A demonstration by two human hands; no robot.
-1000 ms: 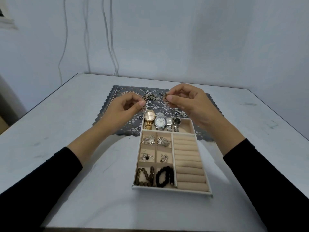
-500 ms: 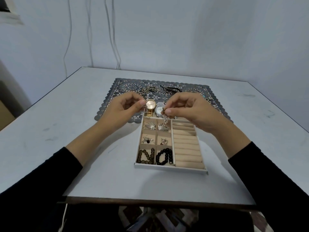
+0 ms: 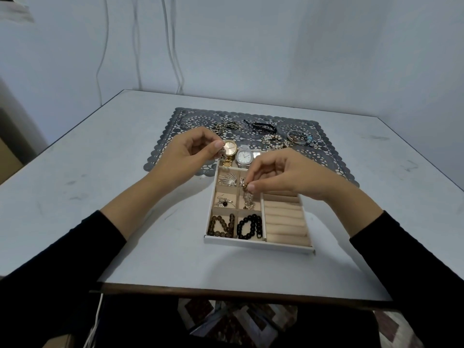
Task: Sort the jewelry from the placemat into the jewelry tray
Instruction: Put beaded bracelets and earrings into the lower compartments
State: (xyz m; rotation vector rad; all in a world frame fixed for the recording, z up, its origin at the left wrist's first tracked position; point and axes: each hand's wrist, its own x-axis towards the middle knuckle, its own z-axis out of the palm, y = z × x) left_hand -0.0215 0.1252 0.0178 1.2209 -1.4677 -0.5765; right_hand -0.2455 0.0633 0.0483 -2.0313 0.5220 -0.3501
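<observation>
The jewelry tray [image 3: 258, 243] lies on the table, its far end on the grey lace placemat [image 3: 175, 121]. My right hand [image 3: 281, 175] pinches a dangling silver earring [image 3: 248, 197] over the tray's middle small compartment, where its lower end touches down. My left hand [image 3: 190, 149] pinches a second small earring [image 3: 222, 152] above the tray's far left corner, beside the gold watch [image 3: 229, 149]. On the placemat lie a chain pile [image 3: 227, 126], a black bracelet [image 3: 259, 126], a pearl bracelet [image 3: 272, 139] and bangles [image 3: 300, 139].
The tray also holds a silver watch [image 3: 244, 156], leaf brooches [image 3: 227, 179], a small black-stone piece [image 3: 224, 202], brown beads [image 3: 222, 226], black beads [image 3: 249, 226] and ring rolls [image 3: 286, 222]. Cables [image 3: 170, 46] hang down the back wall. The table's near edge [image 3: 226, 292] is close to me.
My right hand has come down and toward me from over the placemat, lowering the earring into the tray. My left hand stays near the gold watch. The view has pulled back.
</observation>
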